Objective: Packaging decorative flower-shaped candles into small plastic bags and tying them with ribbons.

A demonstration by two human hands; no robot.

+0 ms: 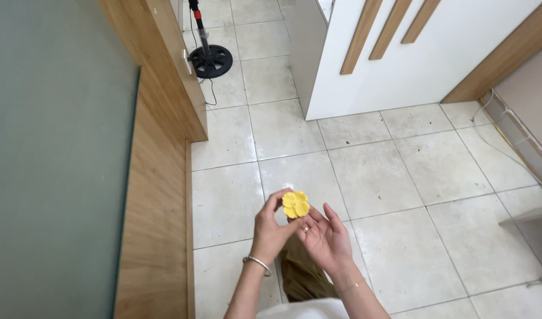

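Observation:
A small yellow flower (pixel 295 204) with rounded petals is held up over the tiled floor. My left hand (pixel 269 227), with a silver bangle on the wrist, pinches it from the left side between thumb and fingers. My right hand (pixel 324 236) is just to the right and below, palm up with fingers spread; its fingertips touch the flower's lower edge. There is a ring on one finger.
A wooden panel with frosted glass (pixel 64 165) runs along the left. A white cabinet with wooden slats (pixel 401 53) stands at the top right. A black round stand base with a cable (pixel 210 60) sits at the far end. White cables (pixel 507 136) run along the right wall.

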